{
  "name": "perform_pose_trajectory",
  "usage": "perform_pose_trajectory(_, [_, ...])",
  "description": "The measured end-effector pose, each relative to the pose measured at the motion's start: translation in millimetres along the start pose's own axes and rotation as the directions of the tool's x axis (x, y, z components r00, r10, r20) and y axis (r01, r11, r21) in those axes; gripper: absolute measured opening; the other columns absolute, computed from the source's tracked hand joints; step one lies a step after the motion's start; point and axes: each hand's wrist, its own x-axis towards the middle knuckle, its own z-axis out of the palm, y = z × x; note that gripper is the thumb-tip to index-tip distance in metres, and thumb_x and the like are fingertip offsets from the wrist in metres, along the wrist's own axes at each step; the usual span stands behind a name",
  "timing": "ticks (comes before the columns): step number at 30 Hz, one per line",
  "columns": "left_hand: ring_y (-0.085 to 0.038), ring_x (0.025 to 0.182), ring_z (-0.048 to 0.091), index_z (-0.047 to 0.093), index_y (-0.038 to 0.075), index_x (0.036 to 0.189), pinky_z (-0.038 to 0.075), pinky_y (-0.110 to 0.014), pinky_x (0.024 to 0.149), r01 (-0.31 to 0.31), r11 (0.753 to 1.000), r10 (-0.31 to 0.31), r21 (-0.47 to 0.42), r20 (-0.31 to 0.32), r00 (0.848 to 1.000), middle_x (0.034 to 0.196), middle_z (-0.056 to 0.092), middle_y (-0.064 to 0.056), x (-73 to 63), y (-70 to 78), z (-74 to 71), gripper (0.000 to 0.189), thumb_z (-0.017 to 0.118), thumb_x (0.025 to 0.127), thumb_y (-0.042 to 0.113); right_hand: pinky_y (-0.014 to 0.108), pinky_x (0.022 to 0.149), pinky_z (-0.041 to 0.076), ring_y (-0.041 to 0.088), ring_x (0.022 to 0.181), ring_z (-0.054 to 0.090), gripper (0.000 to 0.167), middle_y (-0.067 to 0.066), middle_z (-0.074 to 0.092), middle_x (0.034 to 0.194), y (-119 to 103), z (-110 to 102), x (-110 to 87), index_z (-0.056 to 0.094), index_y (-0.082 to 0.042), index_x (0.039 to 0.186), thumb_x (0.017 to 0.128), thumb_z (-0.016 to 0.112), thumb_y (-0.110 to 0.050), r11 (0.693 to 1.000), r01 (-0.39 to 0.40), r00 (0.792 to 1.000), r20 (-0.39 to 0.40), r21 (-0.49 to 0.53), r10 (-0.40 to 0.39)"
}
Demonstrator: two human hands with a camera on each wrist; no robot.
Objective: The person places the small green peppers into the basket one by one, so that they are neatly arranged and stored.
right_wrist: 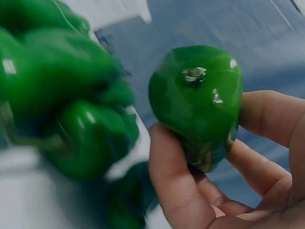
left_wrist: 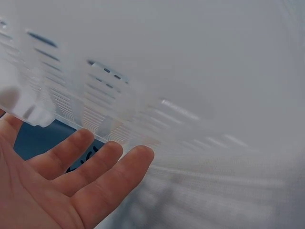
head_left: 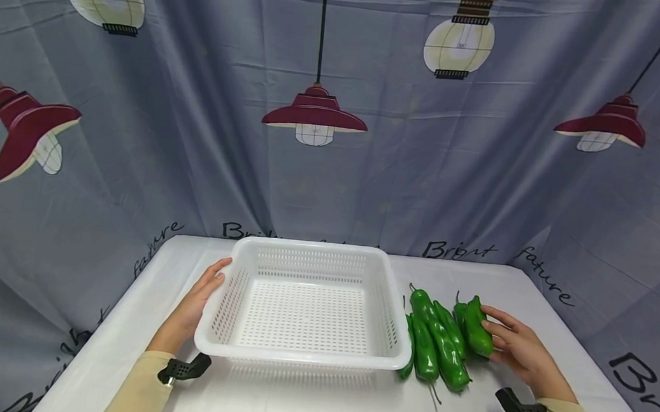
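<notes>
A white perforated plastic basket (head_left: 302, 356) stands on the white-covered table, with nothing inside. My left hand (head_left: 192, 306) is at its left side, fingertips near the rim; the left wrist view shows the fingers (left_wrist: 119, 181) fairly straight against the slotted wall, thumb not clearly seen. To the basket's right, my right hand (head_left: 522, 353) pinches a green pepper (head_left: 477, 328) between thumb and fingers. The right wrist view shows that pepper (right_wrist: 198, 86) end-on, apart from the others. Several more green peppers (head_left: 438, 338) lie beside the basket, some partly hidden behind its right rim.
The white tablecloth (head_left: 270, 406) extends in front of the basket and to both sides. Behind the table hangs a blue-grey curtain (head_left: 219, 141) printed with lamps and lettering. Black wrist mounts (head_left: 185, 369) sit on both sleeves.
</notes>
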Motion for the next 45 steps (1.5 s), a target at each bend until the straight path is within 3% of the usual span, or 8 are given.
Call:
perform_pose_trajectory(8, [-0.005, 0.120, 0.054, 0.014, 0.024, 0.161, 0.051, -0.023, 0.093, 0.005, 1.000, -0.005, 0.003, -0.008, 1.000, 0.165, 0.026, -0.013, 0.5, 0.6, 2.2, 0.055, 0.029, 0.112, 0.042, 0.029, 0.078, 0.061, 0.003, 0.094, 0.070, 0.037, -0.023, 0.062, 0.105, -11.5, 32.0, 2.6, 0.051, -0.036, 0.139, 0.105, 0.058, -0.022, 0.993, 0.099, 0.993, 0.060, 0.061, -0.102])
perform_pose_trajectory(17, [0.000, 0.119, 0.053, 0.014, 0.024, 0.161, 0.049, -0.021, 0.094, 0.014, 1.000, -0.014, 0.000, -0.015, 1.000, 0.164, 0.027, -0.011, 0.0, -0.4, 1.1, 0.055, 0.029, 0.112, 0.043, 0.032, 0.080, 0.061, 0.003, 0.097, 0.070, 0.060, -0.019, 0.061, 0.112, -30.5, 53.7, 8.0, 0.028, -0.010, 0.159, 0.107, 0.055, -0.023, 0.988, 0.136, 0.984, 0.104, 0.073, -0.143])
perform_pose_trajectory(24, [-0.002, 0.119, 0.055, 0.014, 0.023, 0.161, 0.050, -0.022, 0.094, 0.010, 1.000, -0.011, -0.016, -0.010, 1.000, 0.165, 0.026, -0.013, -0.2, -0.8, 0.6, 0.055, 0.030, 0.112, 0.042, 0.031, 0.085, 0.060, 0.002, 0.099, 0.069, 0.065, -0.020, 0.062, 0.115, -51.4, 72.2, 9.3, 0.021, -0.007, 0.161, 0.107, 0.054, -0.022, 0.976, 0.159, 0.969, 0.164, 0.150, -0.184])
perform_pose_trajectory(34, [-0.008, 0.123, 0.054, 0.013, 0.025, 0.162, 0.052, -0.023, 0.095, 0.013, 1.000, -0.013, -0.019, -0.011, 1.000, 0.166, 0.027, -0.013, 2.0, 1.7, 4.2, 0.054, 0.028, 0.112, 0.040, 0.032, 0.082, 0.061, 0.006, 0.095, 0.072, 0.065, -0.013, 0.068, 0.113, -86.6, 99.3, 10.7, 0.018, -0.006, 0.161, 0.108, 0.053, -0.020, 0.963, 0.157, 0.936, 0.279, 0.217, -0.216])
perform_pose_trajectory(39, [-0.007, 0.121, 0.055, 0.012, 0.024, 0.162, 0.052, -0.024, 0.094, 0.010, 1.000, -0.010, -0.025, 0.005, 1.000, 0.166, 0.027, -0.014, 3.3, 2.4, 3.2, 0.055, 0.028, 0.112, 0.041, 0.033, 0.085, 0.061, 0.007, 0.098, 0.073, 0.069, -0.009, 0.067, 0.115, -103.9, 122.3, 15.9, 0.015, -0.004, 0.162, 0.107, 0.054, -0.020, 0.966, 0.133, 0.921, 0.331, 0.223, -0.204])
perform_pose_trajectory(45, [-0.006, 0.120, 0.055, 0.011, 0.025, 0.162, 0.051, -0.023, 0.094, 0.017, 1.000, -0.017, -0.008, -0.016, 1.000, 0.166, 0.027, -0.013, 0.2, 1.7, 1.0, 0.055, 0.027, 0.112, 0.041, 0.033, 0.085, 0.061, 0.010, 0.097, 0.071, 0.067, 0.004, 0.058, 0.126, -127.2, 158.2, 27.0, 0.019, -0.007, 0.162, 0.107, 0.055, -0.018, 0.977, 0.099, 0.922, 0.353, 0.190, -0.162])
